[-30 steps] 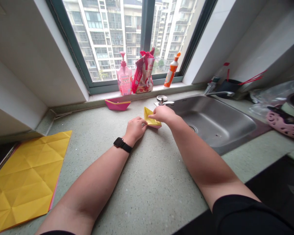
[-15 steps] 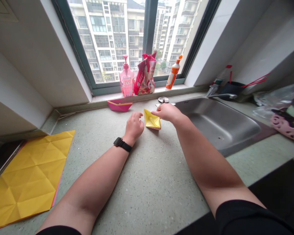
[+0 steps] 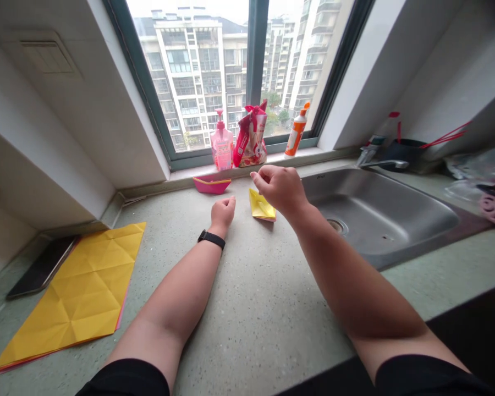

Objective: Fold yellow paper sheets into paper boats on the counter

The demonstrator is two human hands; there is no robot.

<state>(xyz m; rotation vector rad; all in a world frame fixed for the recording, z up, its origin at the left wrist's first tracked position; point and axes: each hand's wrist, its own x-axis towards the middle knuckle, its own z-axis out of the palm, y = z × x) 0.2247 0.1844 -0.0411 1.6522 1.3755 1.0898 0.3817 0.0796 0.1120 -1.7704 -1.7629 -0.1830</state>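
Observation:
A small yellow folded paper boat (image 3: 262, 207) sits on the speckled counter (image 3: 256, 308) between my hands. My left hand (image 3: 223, 212), with a black watch at the wrist, rests on the counter just left of it, fingers curled and holding nothing. My right hand (image 3: 279, 188) hovers above the boat's right side, lifted off it, its thumb and fingers drawn loosely together around nothing. A pink paper boat (image 3: 212, 184) lies further back, below the windowsill.
A creased yellow paper sheet (image 3: 80, 291) lies at the left with a dark phone (image 3: 43, 268) beside it. On the windowsill (image 3: 190, 171) stand a pink pump bottle (image 3: 221, 144), a red bag (image 3: 251, 137) and an orange bottle (image 3: 295, 132). A steel sink (image 3: 379, 212) lies to the right.
Both hands have let go of the yellow boat. The left drew back to the left; the right rose off the boat. The view tilted upward.

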